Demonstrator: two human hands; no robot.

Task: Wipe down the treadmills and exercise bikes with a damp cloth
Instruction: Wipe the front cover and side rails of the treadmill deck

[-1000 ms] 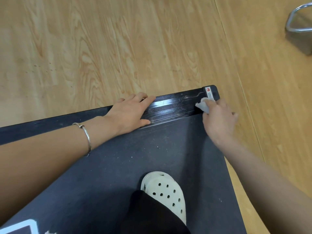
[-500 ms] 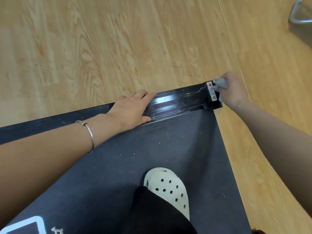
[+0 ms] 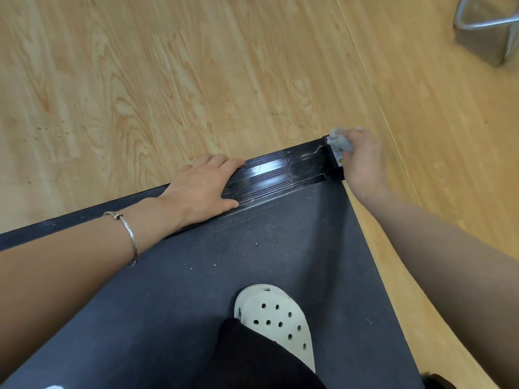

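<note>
Your right hand [image 3: 362,161] is closed around a bunched grey cloth [image 3: 339,140], which protrudes past your fingertips and presses on the end corner of the treadmill's ribbed black side rail [image 3: 280,172], beside a small label [image 3: 337,158]. Your left hand [image 3: 202,186] lies flat and open on the same rail, fingers together, holding nothing. A white perforated clog [image 3: 275,318] stands on the dark belt [image 3: 224,262].

Light wood-grain plank floor [image 3: 196,80] carries a dark grey treadmill deck [image 3: 224,276] with a glossy black ribbed side rail [image 3: 280,171]. A cream perforated clog [image 3: 276,318] stands on the deck. A chrome-framed metal object [image 3: 488,32] sits on the floor, well apart
</note>
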